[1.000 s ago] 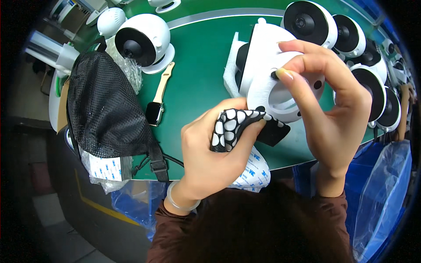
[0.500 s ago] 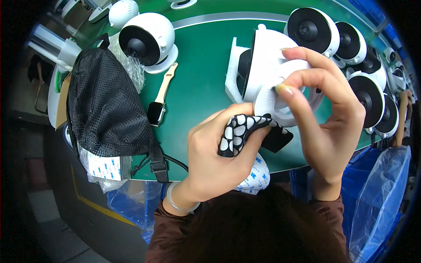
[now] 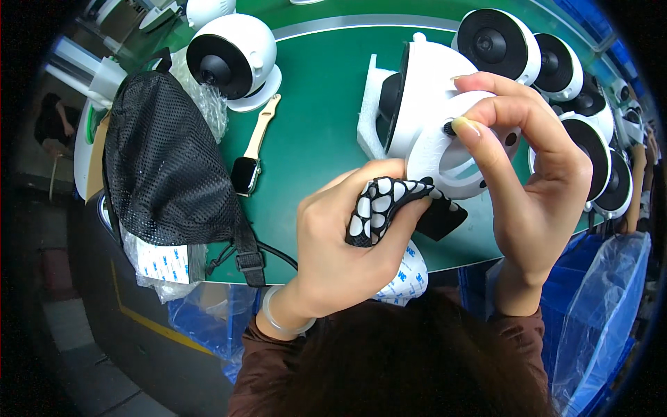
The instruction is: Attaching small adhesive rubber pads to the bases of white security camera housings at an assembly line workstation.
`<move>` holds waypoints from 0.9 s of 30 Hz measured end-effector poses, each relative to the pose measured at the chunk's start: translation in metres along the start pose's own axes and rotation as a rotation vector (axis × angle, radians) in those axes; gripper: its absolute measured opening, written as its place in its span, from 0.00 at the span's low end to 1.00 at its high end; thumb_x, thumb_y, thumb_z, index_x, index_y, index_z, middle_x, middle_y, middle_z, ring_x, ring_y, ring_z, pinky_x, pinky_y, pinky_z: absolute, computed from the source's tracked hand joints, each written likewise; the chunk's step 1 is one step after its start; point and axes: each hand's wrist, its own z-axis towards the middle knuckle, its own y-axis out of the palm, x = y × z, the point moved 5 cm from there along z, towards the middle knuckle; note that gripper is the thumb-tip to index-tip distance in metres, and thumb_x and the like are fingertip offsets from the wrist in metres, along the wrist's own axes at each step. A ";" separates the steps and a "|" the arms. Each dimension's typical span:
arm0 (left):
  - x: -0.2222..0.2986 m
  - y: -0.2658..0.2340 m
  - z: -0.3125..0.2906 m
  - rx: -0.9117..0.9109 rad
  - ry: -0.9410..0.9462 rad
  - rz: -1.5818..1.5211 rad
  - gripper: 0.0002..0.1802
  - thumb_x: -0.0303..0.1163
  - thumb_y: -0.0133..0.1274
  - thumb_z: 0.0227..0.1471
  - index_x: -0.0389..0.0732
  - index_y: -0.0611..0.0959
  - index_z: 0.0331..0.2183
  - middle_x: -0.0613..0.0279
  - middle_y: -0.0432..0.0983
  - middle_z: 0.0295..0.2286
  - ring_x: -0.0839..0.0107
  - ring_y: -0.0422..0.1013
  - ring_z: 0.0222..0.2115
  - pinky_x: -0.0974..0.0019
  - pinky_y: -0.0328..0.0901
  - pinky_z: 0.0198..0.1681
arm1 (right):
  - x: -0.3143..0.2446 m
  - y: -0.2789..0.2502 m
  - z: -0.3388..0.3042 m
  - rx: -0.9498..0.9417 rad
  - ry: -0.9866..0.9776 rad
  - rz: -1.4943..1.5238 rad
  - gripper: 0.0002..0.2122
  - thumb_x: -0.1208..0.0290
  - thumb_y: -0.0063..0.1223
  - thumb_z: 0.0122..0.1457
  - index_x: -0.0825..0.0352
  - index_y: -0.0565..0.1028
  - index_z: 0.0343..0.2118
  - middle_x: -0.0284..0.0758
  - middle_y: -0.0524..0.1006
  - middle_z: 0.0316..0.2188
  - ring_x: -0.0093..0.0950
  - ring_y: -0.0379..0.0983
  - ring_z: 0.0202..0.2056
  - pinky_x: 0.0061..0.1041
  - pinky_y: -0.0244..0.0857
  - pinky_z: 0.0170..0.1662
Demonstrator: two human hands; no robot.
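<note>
A white ball-shaped camera point(image 3: 427, 90) lies on its side, its dark front in a white foam holder point(image 3: 372, 115) and its white ring base point(image 3: 425, 154) facing me. Small black round pads point(image 3: 511, 139) dot the ring. My left hand point(image 3: 347, 240) is closed around a bent black sheet with white round spots point(image 3: 379, 208), held against the ring's lower edge. With thumb and index finger together, my right hand point(image 3: 524, 153) pinches at a small black ribbed pad point(image 3: 449, 128) on the ring's upper left; the other fingers curl over the ring.
More white cameras point(image 3: 497, 45) stand at the right, another point(image 3: 240, 52) at the back left. A black mesh bag point(image 3: 174, 167) and a watch point(image 3: 246, 175) lie on the left of the green table point(image 3: 313, 90). A round backing sheet point(image 3: 410, 274) lies at the front edge; blue bins point(image 3: 590, 306) stand below right.
My right hand has shifted slightly right, and the black pad by its thumb now shows against the ring. The ring has turned or shifted a little; my left hand stays nearly still.
</note>
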 end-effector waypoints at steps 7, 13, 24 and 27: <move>-0.001 -0.001 -0.002 -0.003 0.014 0.008 0.15 0.19 0.56 0.33 0.36 0.75 0.31 0.60 0.72 0.20 0.78 0.69 0.19 0.77 0.61 0.21 | -0.001 0.002 -0.002 0.013 -0.013 -0.028 0.03 0.78 0.52 0.43 0.72 0.72 0.21 0.39 0.74 0.31 0.17 0.64 0.26 0.13 0.55 0.30; 0.003 0.000 -0.003 0.002 0.019 0.014 0.15 0.19 0.57 0.33 0.36 0.75 0.31 0.60 0.72 0.20 0.78 0.69 0.19 0.77 0.61 0.20 | -0.004 0.000 -0.003 0.031 -0.035 -0.056 0.03 0.78 0.53 0.43 0.71 0.72 0.21 0.38 0.74 0.31 0.18 0.66 0.28 0.14 0.56 0.33; -0.001 0.000 0.006 -0.034 -0.109 -0.001 0.12 0.17 0.56 0.35 0.32 0.75 0.28 0.65 0.73 0.23 0.84 0.66 0.23 0.81 0.61 0.27 | 0.013 -0.004 0.017 -0.179 0.102 0.040 0.11 0.76 0.55 0.43 0.68 0.72 0.32 0.32 0.73 0.28 0.20 0.69 0.32 0.16 0.62 0.35; 0.001 -0.007 0.005 -0.037 -0.083 0.073 0.11 0.21 0.56 0.36 0.33 0.76 0.29 0.64 0.73 0.23 0.83 0.67 0.24 0.79 0.62 0.26 | 0.016 0.010 0.022 -0.268 0.213 0.208 0.08 0.76 0.57 0.39 0.72 0.72 0.24 0.29 0.70 0.20 0.15 0.63 0.22 0.11 0.53 0.26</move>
